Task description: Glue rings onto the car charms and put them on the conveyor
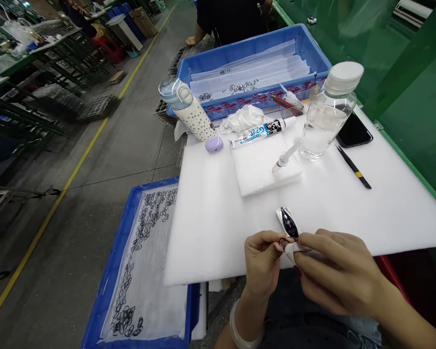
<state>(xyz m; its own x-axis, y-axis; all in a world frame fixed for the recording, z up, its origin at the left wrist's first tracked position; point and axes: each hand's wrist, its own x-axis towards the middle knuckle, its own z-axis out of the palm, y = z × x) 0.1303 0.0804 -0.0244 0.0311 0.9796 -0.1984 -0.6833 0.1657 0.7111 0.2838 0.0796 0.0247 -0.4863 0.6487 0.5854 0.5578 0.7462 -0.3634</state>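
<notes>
My left hand point(263, 261) is closed in a pinch at the front edge of the white foam board point(207, 218). A small dark piece shows at its fingertips, mostly covered, too little to name. My right hand point(334, 271) grips a white cloth point(293, 251), pressed close against the left fingertips. Just beyond the fingers lies a glossy black teardrop-shaped piece point(288, 222) on a small white backing. Farther back, a syringe point(287, 156) rests on a white foam block point(265, 179). Tweezers point(354, 167) with a yellow band lie to the right.
A glue tube point(259, 132), crumpled tissue point(244, 118), purple case point(214, 144), dotted bottle point(194, 118), clear jar point(327, 118) and phone point(354, 131) stand or lie behind. Blue trays point(131, 194) point(247, 46) hold many small rings. A person point(232, 22) sits beyond.
</notes>
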